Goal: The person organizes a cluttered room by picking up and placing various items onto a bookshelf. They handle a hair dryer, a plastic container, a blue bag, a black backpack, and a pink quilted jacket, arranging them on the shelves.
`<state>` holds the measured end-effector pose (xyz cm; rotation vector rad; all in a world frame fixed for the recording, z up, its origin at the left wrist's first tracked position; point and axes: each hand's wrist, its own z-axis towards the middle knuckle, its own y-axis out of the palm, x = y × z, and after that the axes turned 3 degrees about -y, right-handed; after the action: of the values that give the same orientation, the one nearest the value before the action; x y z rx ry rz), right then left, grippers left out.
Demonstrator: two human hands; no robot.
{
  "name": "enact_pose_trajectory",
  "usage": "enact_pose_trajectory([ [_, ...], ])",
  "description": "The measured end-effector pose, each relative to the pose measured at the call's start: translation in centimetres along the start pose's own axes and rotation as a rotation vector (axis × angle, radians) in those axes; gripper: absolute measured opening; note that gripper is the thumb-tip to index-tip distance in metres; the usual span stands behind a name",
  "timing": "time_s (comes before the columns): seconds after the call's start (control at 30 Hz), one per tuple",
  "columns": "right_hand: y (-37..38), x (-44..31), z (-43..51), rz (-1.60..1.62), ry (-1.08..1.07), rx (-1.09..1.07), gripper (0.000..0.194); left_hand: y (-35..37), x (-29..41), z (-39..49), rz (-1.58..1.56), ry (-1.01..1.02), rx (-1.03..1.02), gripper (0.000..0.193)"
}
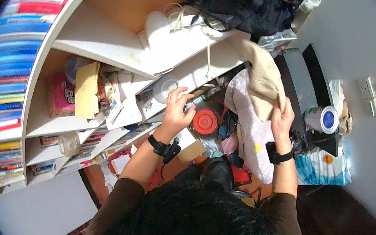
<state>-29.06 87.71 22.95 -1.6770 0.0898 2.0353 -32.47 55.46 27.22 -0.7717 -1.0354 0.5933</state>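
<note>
My right hand (282,120) grips the lower edge of a beige cloth (263,79), which hangs down from the end of the shelf. Beneath it lies a pale pink quilted fabric (251,141) with yellow patches; whether my fingers also hold this is hidden. My left hand (177,112) holds nothing, its fingers apart over the front of the shelf. Just beyond its fingertips stands a translucent round container (166,88). To the right of that hand, lower down, is a round red lid (205,121).
A white shelf unit (102,35) with books (13,53) fills the left. A glass jar (69,144) stands on a lower shelf. A dark bag (243,6) sits at the top, with a white cable (208,55) dangling nearby. At right are a paint-type can (321,119) and wall socket (368,92).
</note>
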Motion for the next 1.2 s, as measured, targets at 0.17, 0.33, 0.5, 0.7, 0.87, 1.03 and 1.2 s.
enact_pose_trajectory([
  [0.17,10.3,-13.1,8.3,-0.109,-0.780,-0.051,0.046,-0.3,-0.8,-1.0,-0.051,-0.077,-0.023,0.029],
  [0.33,22.4,-18.0,14.7,-0.536,-0.860,-0.317,0.070,-1.8,-1.2,-2.5,-0.033,-0.148,-0.065,0.028],
  [0.5,19.4,-12.9,15.3,-0.254,-0.728,-0.003,0.080,-2.7,-2.9,-4.0,-0.004,-0.176,-0.028,0.029],
  [0.7,11.8,-4.3,18.7,-0.016,0.036,0.427,0.122,-2.0,-4.8,-6.4,-0.049,-0.216,-0.136,0.028],
  [0.87,15.8,-3.0,23.9,-0.037,-0.184,0.299,0.131,-0.9,-5.7,-7.3,-0.117,-0.265,-0.199,0.025],
  [1.03,18.7,-2.7,32.2,-0.150,-0.374,0.186,0.111,-1.8,-6.7,-7.7,-0.095,-0.331,-0.243,0.026],
  [1.2,20.8,1.3,37.8,-0.101,-0.385,0.086,0.072,-3.0,-7.4,-8.2,-0.016,-0.422,-0.226,0.027],
])
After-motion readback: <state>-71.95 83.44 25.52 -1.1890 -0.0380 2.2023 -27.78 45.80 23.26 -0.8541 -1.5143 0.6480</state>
